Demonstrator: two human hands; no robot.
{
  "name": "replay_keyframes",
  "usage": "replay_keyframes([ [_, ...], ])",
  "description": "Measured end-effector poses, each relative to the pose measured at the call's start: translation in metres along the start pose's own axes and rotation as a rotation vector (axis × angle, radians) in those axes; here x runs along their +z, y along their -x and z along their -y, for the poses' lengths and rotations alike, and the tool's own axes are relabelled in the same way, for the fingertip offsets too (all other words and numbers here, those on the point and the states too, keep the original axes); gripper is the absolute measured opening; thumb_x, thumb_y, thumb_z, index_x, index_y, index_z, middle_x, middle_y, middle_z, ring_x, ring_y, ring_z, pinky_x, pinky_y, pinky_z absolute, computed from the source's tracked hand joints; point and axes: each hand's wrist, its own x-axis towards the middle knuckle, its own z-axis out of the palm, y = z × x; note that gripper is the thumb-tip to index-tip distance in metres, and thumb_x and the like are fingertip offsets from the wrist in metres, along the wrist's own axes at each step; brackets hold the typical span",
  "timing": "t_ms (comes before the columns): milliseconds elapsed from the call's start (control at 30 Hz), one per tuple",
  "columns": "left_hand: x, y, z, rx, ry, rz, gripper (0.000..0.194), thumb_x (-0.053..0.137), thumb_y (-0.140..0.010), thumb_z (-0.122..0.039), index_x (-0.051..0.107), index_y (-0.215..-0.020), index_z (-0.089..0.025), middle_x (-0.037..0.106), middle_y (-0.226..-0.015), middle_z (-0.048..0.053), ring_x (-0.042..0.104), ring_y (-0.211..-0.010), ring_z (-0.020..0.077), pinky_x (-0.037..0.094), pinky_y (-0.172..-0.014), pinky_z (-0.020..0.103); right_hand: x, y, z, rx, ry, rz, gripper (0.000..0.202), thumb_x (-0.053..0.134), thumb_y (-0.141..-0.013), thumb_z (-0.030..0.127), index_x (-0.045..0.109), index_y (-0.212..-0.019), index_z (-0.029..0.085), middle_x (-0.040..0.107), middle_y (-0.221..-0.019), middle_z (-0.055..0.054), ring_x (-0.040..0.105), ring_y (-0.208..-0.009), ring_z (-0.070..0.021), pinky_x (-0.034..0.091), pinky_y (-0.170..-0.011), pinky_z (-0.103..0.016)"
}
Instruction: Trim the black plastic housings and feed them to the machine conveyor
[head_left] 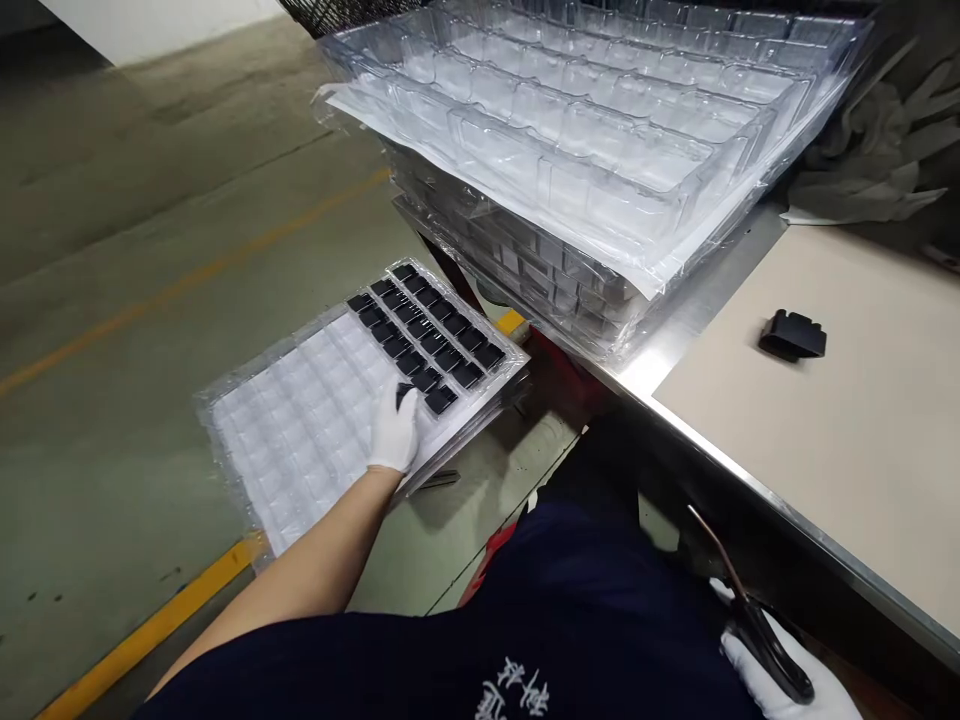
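My left hand [395,428], in a white glove, reaches down to a clear plastic tray [300,430] lined with small pockets. Its fingers are closed on a small black plastic part [405,392] at the front end of a row. Black parts like it [435,330] fill several rows on the tray's right side; the pockets on the left hold none. Low at the right, my gloved right hand [787,665] is wrapped around a black-handled tool [769,645] with a long thin shaft pointing up and left. The tool's exact kind is unclear.
A tall stack of clear trays [570,180] rises on the metal table edge [645,375]. One loose black part [793,335] lies on the beige mat [832,450]. White gloves or cloths [862,160] are heaped behind. Yellow lines [150,630] mark the green floor.
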Motion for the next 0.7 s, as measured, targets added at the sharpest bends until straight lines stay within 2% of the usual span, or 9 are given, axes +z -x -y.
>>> replay_keyframes([
  [67,0.01,0.005,-0.007,0.078,-0.025,0.038,0.056,0.033,-0.1,-0.04,0.038,-0.149,-0.015,0.047,-0.148,0.013,0.042,-0.137,0.026,0.033,-0.116,0.038,0.002,-0.004,-0.003,-0.04,0.0,0.026,0.067,0.064,-0.079,0.064,0.062,-0.135,0.026,0.06,-0.142,-0.003,0.051,-0.135,-0.0281,0.033,-0.117,-0.036],
  [167,0.016,0.008,-0.008,0.097,-0.106,0.034,0.062,0.033,-0.099,-0.045,0.031,-0.152,-0.013,0.043,-0.149,0.017,0.039,-0.139,0.0292,0.031,-0.117,0.042,0.004,-0.002,-0.006,-0.063,-0.015,0.022,0.066,0.063,-0.081,0.064,0.061,-0.136,0.029,0.058,-0.144,-0.001,0.049,-0.138,-0.0262,0.03,-0.119,-0.035],
  [267,0.009,0.005,0.01,0.038,-0.229,0.029,0.065,0.036,-0.097,-0.044,0.032,-0.15,-0.006,0.046,-0.14,0.027,0.04,-0.134,0.0407,0.034,-0.109,0.055,0.004,0.006,-0.008,-0.045,-0.017,-0.008,0.066,0.064,-0.079,0.064,0.062,-0.135,0.028,0.059,-0.142,-0.002,0.05,-0.136,-0.028,0.032,-0.117,-0.036],
  [333,0.004,0.005,0.026,0.031,-0.31,0.076,0.063,0.041,-0.094,-0.043,0.039,-0.145,-0.006,0.051,-0.132,0.028,0.044,-0.128,0.0455,0.036,-0.104,0.059,0.003,0.009,-0.009,-0.028,-0.017,-0.031,0.067,0.064,-0.078,0.064,0.063,-0.134,0.027,0.061,-0.14,-0.003,0.052,-0.134,-0.0295,0.036,-0.115,-0.035],
  [433,0.003,0.009,0.043,0.086,-0.399,0.152,0.058,0.042,-0.092,-0.042,0.047,-0.139,-0.008,0.052,-0.133,0.028,0.043,-0.128,0.0463,0.034,-0.104,0.059,0.004,0.011,-0.01,-0.016,-0.027,-0.026,0.067,0.063,-0.079,0.064,0.062,-0.136,0.028,0.062,-0.139,-0.002,0.054,-0.132,-0.0292,0.042,-0.111,-0.034],
  [500,0.003,0.012,0.046,0.132,-0.427,0.167,0.057,0.04,-0.092,-0.043,0.049,-0.137,-0.009,0.049,-0.139,0.027,0.038,-0.133,0.0457,0.032,-0.107,0.059,0.005,0.009,-0.014,-0.027,-0.03,-0.014,0.067,0.062,-0.08,0.063,0.061,-0.137,0.028,0.061,-0.14,-0.002,0.052,-0.134,-0.0287,0.04,-0.113,-0.035],
  [600,0.002,0.019,0.035,0.213,-0.418,0.158,0.06,0.041,-0.09,-0.046,0.047,-0.136,-0.009,0.048,-0.14,0.027,0.035,-0.136,0.046,0.029,-0.11,0.06,0.007,0.005,-0.028,-0.054,-0.05,-0.044,0.066,0.064,-0.078,0.062,0.063,-0.135,0.028,0.061,-0.14,-0.002,0.05,-0.136,-0.0289,0.036,-0.115,-0.037],
  [700,0.007,0.037,-0.001,0.369,-0.337,0.132,0.064,0.042,-0.088,-0.046,0.044,-0.139,-0.005,0.044,-0.142,0.029,0.027,-0.141,0.0479,0.023,-0.113,0.065,0.011,0.004,-0.041,-0.102,-0.121,-0.073,0.065,0.068,-0.075,0.058,0.067,-0.13,0.025,0.063,-0.137,-0.005,0.053,-0.133,-0.0296,0.038,-0.115,-0.036],
])
